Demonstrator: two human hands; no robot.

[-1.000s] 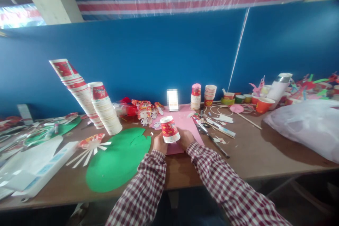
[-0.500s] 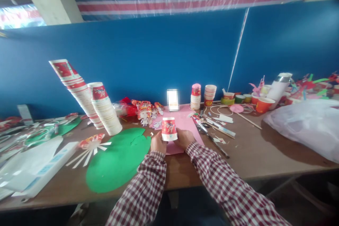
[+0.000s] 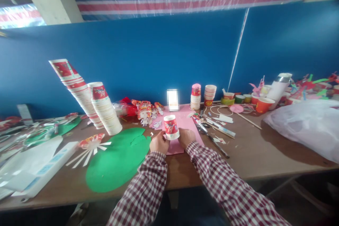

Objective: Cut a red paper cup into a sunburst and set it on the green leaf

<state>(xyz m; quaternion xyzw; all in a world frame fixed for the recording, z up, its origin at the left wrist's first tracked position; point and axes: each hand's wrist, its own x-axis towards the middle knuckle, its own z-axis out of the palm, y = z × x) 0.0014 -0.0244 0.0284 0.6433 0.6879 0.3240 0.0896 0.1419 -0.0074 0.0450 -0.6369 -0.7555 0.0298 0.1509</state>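
Note:
A red and white printed paper cup (image 3: 171, 127) is held upside down between my two hands, its wide rim facing down and tilted a little. My left hand (image 3: 159, 142) grips it low on the left, the fingers curled at the rim. On the other side my right hand (image 3: 186, 137) is closed against the cup, its fingertips partly hidden behind it. Beneath them lies a pink paper sheet (image 3: 185, 120). A round green paper (image 3: 119, 162) lies left of my left hand.
Tall leaning stacks of paper cups (image 3: 106, 113) stand at the left. Paper cutouts (image 3: 145, 113) lie behind my hands. Pens (image 3: 218, 146) and scraps lie to the right, near a white plastic bag (image 3: 304, 127). A blue partition (image 3: 148, 56) closes off the back.
The cup has moved slightly right and up and has tilted. My left hand has turned with it, its fingers now more visible at the rim.

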